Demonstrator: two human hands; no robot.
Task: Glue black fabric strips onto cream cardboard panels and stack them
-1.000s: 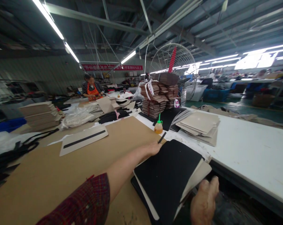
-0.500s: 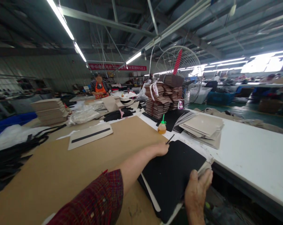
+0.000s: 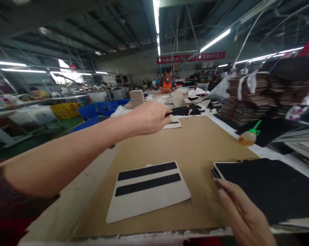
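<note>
Left hand [image 3: 150,118], upper middle, grip closed on a thin dark piece [image 3: 168,112].
Right hand [image 3: 246,212] at lower-right black stack [image 3: 272,189], perhaps steadying its edge; its grip I cannot tell.

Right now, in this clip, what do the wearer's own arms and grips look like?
The left forearm is bare below a dark, reddish sleeve that ends near the elbow; its pattern is too blurred to tell. The left grip and right grip are ungloved hands. No right sleeve shows.
</note>
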